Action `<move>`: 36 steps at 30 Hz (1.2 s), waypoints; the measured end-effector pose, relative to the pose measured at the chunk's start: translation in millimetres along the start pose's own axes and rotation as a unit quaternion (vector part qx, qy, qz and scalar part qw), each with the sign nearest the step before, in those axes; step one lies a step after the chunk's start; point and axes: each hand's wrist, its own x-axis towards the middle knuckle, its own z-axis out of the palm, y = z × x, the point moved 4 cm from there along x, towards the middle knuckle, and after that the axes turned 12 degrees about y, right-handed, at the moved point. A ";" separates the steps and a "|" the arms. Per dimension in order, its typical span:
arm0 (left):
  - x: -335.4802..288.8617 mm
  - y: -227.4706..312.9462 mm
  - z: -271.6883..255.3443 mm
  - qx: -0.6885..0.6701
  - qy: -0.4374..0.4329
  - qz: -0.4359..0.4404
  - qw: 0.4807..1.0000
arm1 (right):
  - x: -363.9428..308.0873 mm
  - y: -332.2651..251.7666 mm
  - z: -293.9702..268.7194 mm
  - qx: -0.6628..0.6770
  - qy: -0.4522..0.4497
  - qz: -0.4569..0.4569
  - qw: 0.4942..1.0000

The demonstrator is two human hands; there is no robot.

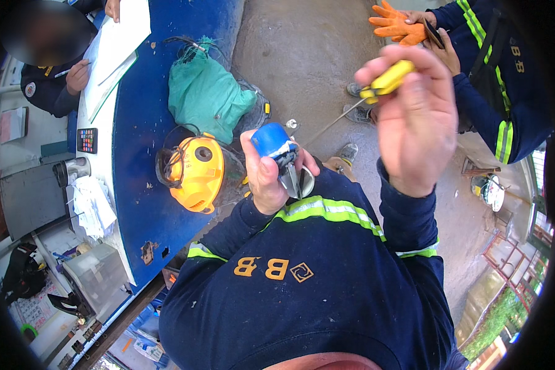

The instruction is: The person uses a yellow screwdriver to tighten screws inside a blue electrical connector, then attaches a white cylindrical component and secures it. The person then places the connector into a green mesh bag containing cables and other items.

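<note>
Two hands are raised over the concrete floor, off the blue counter's (135, 123) right edge. A blue-capped part (272, 140) with a metal clamp is clasped in the left hand (266, 176), its grip pressed around it. A yellow-handled screwdriver (385, 81) is pinched in the right hand (413, 117). A yellow tool (197, 172) and a green bag (206, 95) lie by that edge. A co-worker's orange glove (396, 24) is seen beyond.

Even, soft daylight, no hard shadows, strong fisheye bending toward the rim, black vignette in the corners, a face at upper left blurred, centre sharp
</note>
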 end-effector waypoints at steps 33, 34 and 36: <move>28.8 -6.6 -3.7 -0.029 0.162 -0.127 0.978 | -57.6 49.2 -26.0 -0.289 -0.234 0.052 0.927; 30.3 -3.9 -2.9 -0.056 0.151 -0.132 0.978 | -53.1 54.2 -30.9 -0.318 -0.264 0.095 0.906; 33.9 5.4 2.7 -0.093 0.105 -0.165 0.976 | -53.4 73.8 -33.4 -0.314 -0.291 0.143 0.892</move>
